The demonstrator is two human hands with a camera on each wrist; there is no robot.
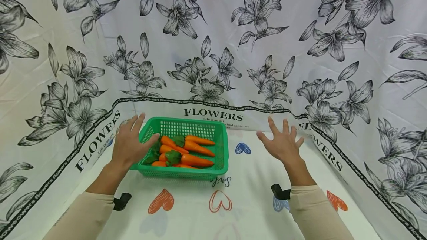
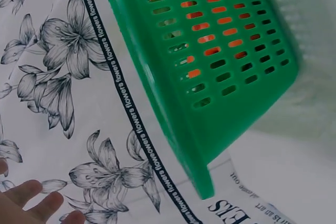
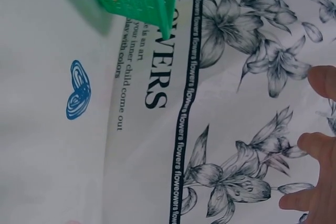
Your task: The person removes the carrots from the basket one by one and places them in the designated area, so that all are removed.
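A green plastic basket (image 1: pixel 186 171) with slotted walls stands on the table, holding several orange carrots (image 1: pixel 197 160) with green tops. In the head view my left hand (image 1: pixel 128 145) hovers at the basket's left end, fingers spread and nothing in it; whether it touches the rim I cannot tell. My right hand (image 1: pixel 281 143) is held in the air to the right of the basket, its fingers spread and holding nothing. Fingertips of the left hand (image 2: pixel 42 205) show low in the left wrist view, and those of the right hand (image 3: pixel 315 156) at the right wrist view's edge.
A white cloth printed with hearts covers the table (image 1: pixel 190 221). Behind and along both sides hangs a white curtain (image 1: pixel 220 21) with black flower drawings and a dark lettered band. A black strap end (image 1: pixel 122 201) shows at the left wrist, another black piece (image 1: pixel 281 192) at the right.
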